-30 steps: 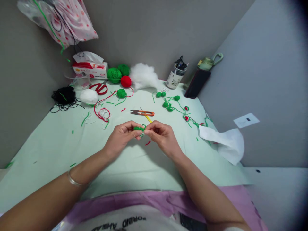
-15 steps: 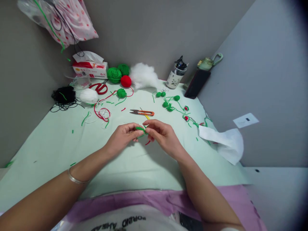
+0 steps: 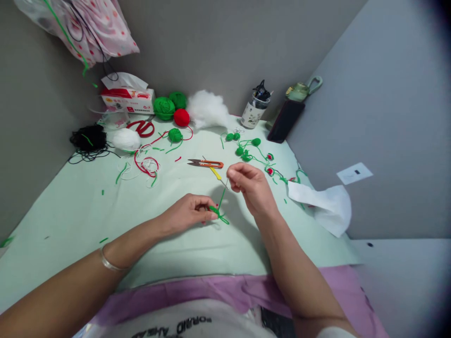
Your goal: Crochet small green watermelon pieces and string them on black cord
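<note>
My left hand (image 3: pixel 188 213) is closed in a pinch on a small green yarn piece (image 3: pixel 215 212) just above the pale green table cover (image 3: pixel 77 211). My right hand (image 3: pixel 252 185) is raised a little to the right of it, fingers pinched on a thin needle with a green strand (image 3: pixel 222 196) running down to the yarn piece. Loose green tails hang from the piece toward the table.
Orange-handled thread snips (image 3: pixel 206 163) lie just beyond my hands. Farther back are yarn balls (image 3: pixel 164 108), white stuffing (image 3: pixel 207 110), red scissors (image 3: pixel 141 127), a tissue box (image 3: pixel 128 99), a jar (image 3: pixel 254 112), small green knitted balls (image 3: pixel 246 150) and a white cloth (image 3: pixel 322 204) at right.
My hands have parted: the right hand rose up and right, drawing the green strand taut, while the left hand sank toward the table with the yarn piece.
</note>
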Available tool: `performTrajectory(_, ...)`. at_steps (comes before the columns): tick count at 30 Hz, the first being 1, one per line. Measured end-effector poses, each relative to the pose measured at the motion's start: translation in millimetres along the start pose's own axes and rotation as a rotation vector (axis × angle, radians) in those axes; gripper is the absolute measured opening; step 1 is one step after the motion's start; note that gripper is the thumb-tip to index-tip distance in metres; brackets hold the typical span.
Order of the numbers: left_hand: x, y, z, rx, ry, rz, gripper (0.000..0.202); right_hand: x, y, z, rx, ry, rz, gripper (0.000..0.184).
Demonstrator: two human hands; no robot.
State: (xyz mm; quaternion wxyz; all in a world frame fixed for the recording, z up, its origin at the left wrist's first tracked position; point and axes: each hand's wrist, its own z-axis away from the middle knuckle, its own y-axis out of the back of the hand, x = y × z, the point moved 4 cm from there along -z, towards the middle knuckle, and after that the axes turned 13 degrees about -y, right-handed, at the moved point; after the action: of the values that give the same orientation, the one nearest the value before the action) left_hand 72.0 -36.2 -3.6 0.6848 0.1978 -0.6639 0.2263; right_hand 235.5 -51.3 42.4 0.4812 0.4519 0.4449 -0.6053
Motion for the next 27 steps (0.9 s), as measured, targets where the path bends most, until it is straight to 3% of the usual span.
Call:
performTrajectory(6,-0.3,5.8,0.2,0.013,-0.038,0.099,0.027,11.8,0.7,-6.6,-0.25,-0.289,-0.143,0.028)
performTrajectory(11,0.2,5.1,1.3,-0.044,-0.043,0.144,0.026,10.9,31.5,-22.3,0.017,-0.19,-0.428,0.024)
performTrajectory(14,0.5,3.5,1.5,-0.084,-0.035,0.176,0.025,10.9,49.1,-28.9,0.119,-0.158,-0.481,0.023)
performTrajectory(21,7.5,9.5,1.6,-0.072,-0.029,0.259,0.022,10.5,58.9,-32.0,0.256,-0.05,-0.172,0.031)
performTrajectory(27,14.4,20.4,3.8,0.058,-0.016,0.394,0.022,10.6,53.9,-31.3,0.305,0.003,0.276,0.024)
